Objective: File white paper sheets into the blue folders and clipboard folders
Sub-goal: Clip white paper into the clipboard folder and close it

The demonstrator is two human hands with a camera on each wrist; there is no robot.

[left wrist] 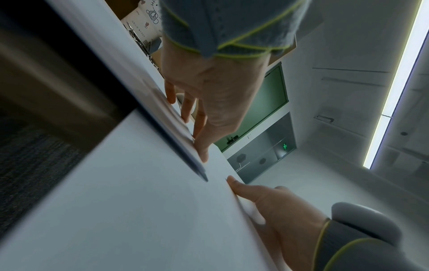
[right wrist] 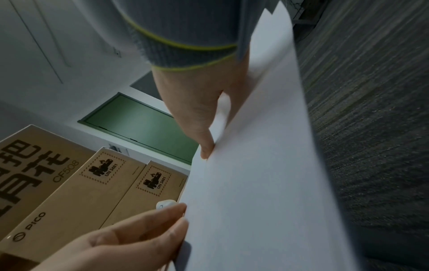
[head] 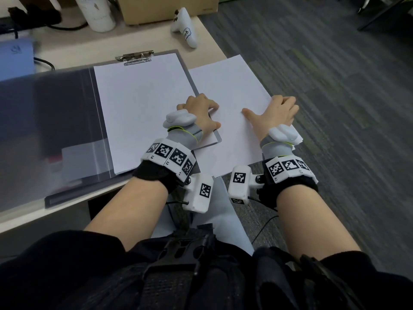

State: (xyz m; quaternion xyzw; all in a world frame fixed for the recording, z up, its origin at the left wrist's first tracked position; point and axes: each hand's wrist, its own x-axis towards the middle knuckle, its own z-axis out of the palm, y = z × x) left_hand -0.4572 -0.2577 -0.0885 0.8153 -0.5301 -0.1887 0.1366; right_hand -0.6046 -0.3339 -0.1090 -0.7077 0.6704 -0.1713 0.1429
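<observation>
A grey clipboard folder [head: 73,113] lies open on the table, with white sheets [head: 143,104] under its metal clip [head: 135,57]. To its right a loose stack of white paper [head: 230,90] overhangs the table's edge. My left hand [head: 201,108] rests with fairly straight fingers [right wrist: 162,218] against the stack's left edge, beside the clipboard's right rim [left wrist: 183,146]. My right hand [head: 274,110] grips the stack's right edge, its thumb [right wrist: 204,144] on top and its fingers hidden underneath. In the left wrist view the stack [left wrist: 130,210] looks lifted a little.
A blue folder [head: 15,57] lies at the far left of the table. Behind stand a white cup [head: 98,12], a cardboard box [head: 165,7] and a white controller [head: 185,25]. Grey carpet [head: 335,86] lies to the right, beyond the table's edge.
</observation>
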